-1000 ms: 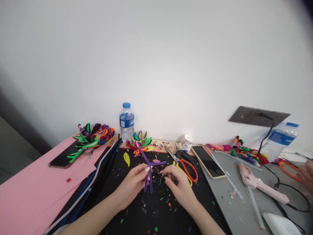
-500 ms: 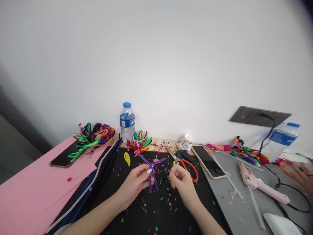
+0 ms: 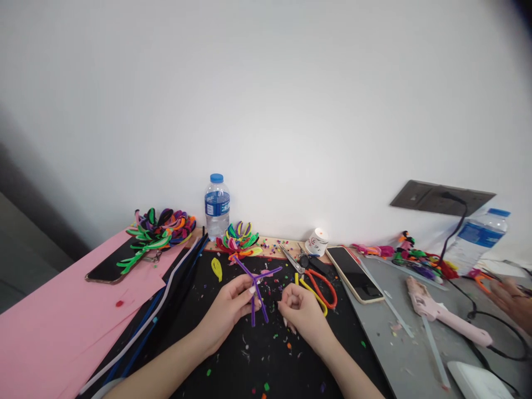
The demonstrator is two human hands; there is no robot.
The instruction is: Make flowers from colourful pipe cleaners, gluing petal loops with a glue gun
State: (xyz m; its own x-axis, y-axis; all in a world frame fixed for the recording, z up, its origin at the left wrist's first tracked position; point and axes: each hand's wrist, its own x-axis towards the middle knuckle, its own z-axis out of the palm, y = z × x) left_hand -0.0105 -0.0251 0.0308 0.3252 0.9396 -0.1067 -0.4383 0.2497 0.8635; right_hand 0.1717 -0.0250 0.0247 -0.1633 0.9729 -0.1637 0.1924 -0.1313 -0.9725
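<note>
My left hand is closed on a purple pipe-cleaner shape, pinched between thumb and fingers. Two of its arms spread upward and two hang down like legs, above a black mat. Just right of it, my right hand has its fingertips pressed together; a small dark speck shows at them, too small to name. Behind the right hand lie yellow-handled pliers or scissors, partly hidden, and orange-handled scissors. A yellow pipe-cleaner loop rests on the mat, with colourful scraps scattered about.
Bundles of looped pipe cleaners lie at the left on pink sheets and a phone. A water bottle stands by the wall. Rightward are another phone, a pink glue gun with a cord, and another person's hand.
My right hand has moved slightly left, toward the purple shape, uncovering the yellow handles behind it. The purple shape has barely shifted. The other person's hand has moved a little left.
</note>
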